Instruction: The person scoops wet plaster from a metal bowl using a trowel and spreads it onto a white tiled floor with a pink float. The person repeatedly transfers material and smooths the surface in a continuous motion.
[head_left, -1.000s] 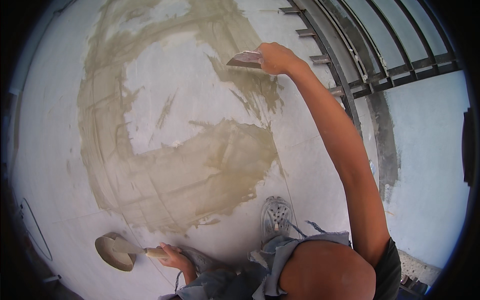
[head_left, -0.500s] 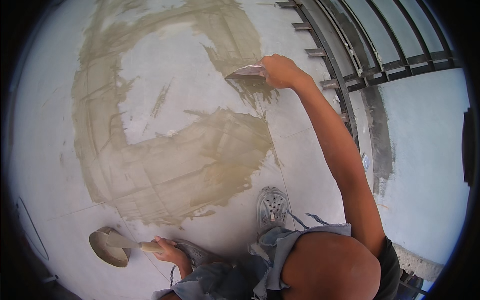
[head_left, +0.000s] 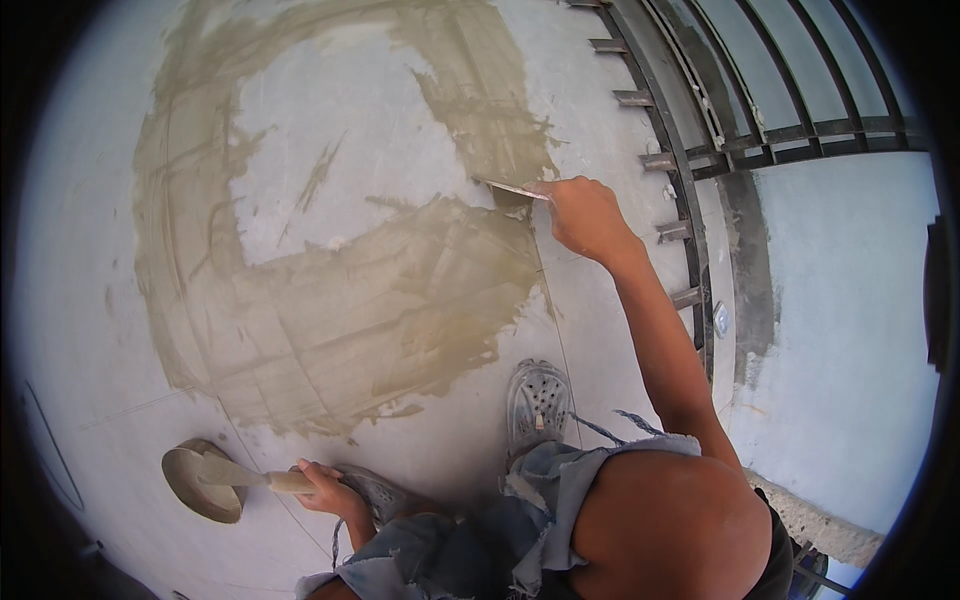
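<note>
A: Risks, L to R?

B: Bowl (head_left: 182,487) on floor (head_left: 110,345), far L; trowel (head_left: 235,474) blade reaches over its rim. L hand (head_left: 326,492) wrapped round the handle; a careless tug could tip the bowl & spill it.

A: Mid?

B: Paste (head_left: 300,335) smeared on floor, R shoe (head_left: 537,404) just beside its edge; a step fwd would prob. mark it.

A: R side?

B: R hand (head_left: 592,222) grips scraper (head_left: 515,188) at paste's R edge; too steep, it might gouge. Rail (head_left: 688,200) nearby, could catch knuckles.
</note>
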